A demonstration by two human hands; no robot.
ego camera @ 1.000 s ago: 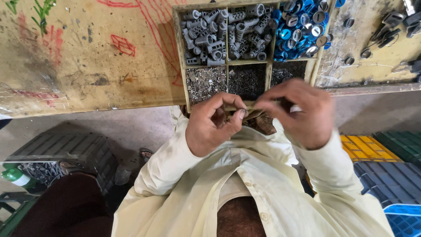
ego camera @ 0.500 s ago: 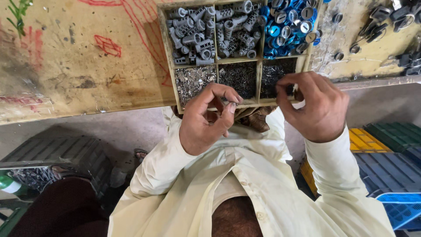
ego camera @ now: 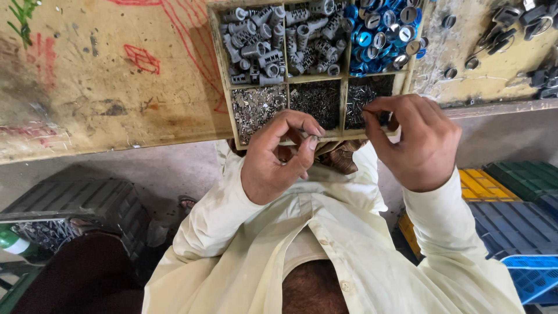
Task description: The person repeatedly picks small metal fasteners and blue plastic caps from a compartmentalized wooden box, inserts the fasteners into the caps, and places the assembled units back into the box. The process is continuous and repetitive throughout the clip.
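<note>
At twelve o'clock, over the wooden tray [ego camera: 228,110], the right hand [ego camera: 415,142] had parted from the left hand [ego camera: 273,160] to pinch pins [ego camera: 363,99] (lower right compartment); left fingertips stayed pressed on something tiny.

I see a small metal piece [ego camera: 312,138] pinched upright at the near edge of the wooden compartment tray [ego camera: 228,110], beside heaped tiny pins [ego camera: 367,96].
</note>
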